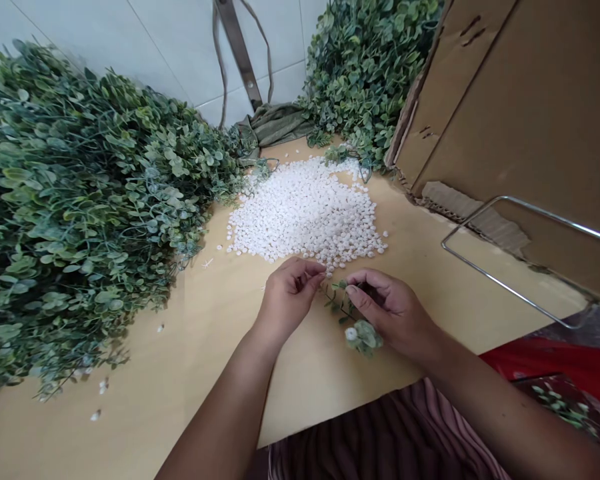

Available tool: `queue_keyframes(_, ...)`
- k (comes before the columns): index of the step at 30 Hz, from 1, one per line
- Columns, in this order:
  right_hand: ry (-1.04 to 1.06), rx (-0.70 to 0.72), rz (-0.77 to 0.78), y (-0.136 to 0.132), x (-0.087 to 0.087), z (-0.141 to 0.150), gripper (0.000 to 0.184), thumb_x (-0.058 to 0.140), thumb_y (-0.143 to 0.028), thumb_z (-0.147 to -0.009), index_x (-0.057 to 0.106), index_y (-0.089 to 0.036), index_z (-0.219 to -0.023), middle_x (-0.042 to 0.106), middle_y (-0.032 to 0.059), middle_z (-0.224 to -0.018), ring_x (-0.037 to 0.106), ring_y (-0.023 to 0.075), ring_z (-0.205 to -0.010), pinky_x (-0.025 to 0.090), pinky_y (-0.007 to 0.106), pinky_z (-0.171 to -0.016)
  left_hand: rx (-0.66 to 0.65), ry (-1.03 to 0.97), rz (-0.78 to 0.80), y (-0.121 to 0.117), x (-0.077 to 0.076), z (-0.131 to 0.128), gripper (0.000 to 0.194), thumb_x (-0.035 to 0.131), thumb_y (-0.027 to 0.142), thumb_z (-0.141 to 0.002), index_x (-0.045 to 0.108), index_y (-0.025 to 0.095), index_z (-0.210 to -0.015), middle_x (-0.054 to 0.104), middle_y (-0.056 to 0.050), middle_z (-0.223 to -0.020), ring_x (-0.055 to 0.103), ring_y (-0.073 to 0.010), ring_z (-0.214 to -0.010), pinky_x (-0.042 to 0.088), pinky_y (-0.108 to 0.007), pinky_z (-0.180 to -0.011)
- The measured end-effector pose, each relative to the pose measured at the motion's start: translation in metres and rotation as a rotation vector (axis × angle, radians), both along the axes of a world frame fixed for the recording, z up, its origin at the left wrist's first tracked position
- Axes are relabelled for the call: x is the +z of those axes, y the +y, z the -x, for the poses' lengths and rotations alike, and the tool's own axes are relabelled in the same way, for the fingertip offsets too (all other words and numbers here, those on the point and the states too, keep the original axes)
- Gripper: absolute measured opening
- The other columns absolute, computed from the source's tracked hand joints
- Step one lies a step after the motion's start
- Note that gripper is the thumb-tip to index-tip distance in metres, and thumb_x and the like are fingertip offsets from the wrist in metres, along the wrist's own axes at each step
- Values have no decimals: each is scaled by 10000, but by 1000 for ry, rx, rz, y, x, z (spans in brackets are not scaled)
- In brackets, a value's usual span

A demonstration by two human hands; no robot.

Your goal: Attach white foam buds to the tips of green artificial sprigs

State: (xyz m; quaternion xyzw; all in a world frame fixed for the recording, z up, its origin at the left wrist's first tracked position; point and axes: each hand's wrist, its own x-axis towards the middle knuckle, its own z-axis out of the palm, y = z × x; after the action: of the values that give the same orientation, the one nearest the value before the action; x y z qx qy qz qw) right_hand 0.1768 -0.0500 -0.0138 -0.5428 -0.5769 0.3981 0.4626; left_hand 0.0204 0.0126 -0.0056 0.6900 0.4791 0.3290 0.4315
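My right hand (387, 310) is closed around a small artificial green sprig (363, 333) with a white bud on it, held just above the tan table (190, 360). My left hand (290, 293) is pinched at thumb and fingertips, right at the near edge of the pile of small white plastic pieces (305, 210); what it pinches is too small to make out. The two hands sit close together, a few centimetres apart.
A large heap of artificial leafy sprigs (80, 207) covers the left side. More greenery (365, 67) lies at the back. A cardboard box (520, 113) and a metal wire frame (510, 267) stand at the right. Loose white pieces (100, 387) dot the table.
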Motion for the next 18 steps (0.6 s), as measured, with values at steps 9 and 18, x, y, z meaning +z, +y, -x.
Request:
queue_keyframes(9, -44, 3, -8, 1, -1, -2, 140, 513, -276, -813, 586, -173, -872, 605, 34, -747, 586, 161, -714, 471, 254, -581, -64, 501, -232, -6, 7, -12, 192, 525, 180, -788, 665, 224, -912, 622, -26, -835, 578, -155, -742, 422, -263, -627)
queue_keyframes(18, -140, 49, -108, 2, -3, -1, 138, 530, -238, -819, 603, -184, -923, 605, 54, -817, 582, 189, -770, 475, 319, -677, -62, 623, -333, -1, 5, -14, 172, 458, 207, -830, 630, 202, -822, 619, -65, -843, 564, -199, -773, 388, -291, -623)
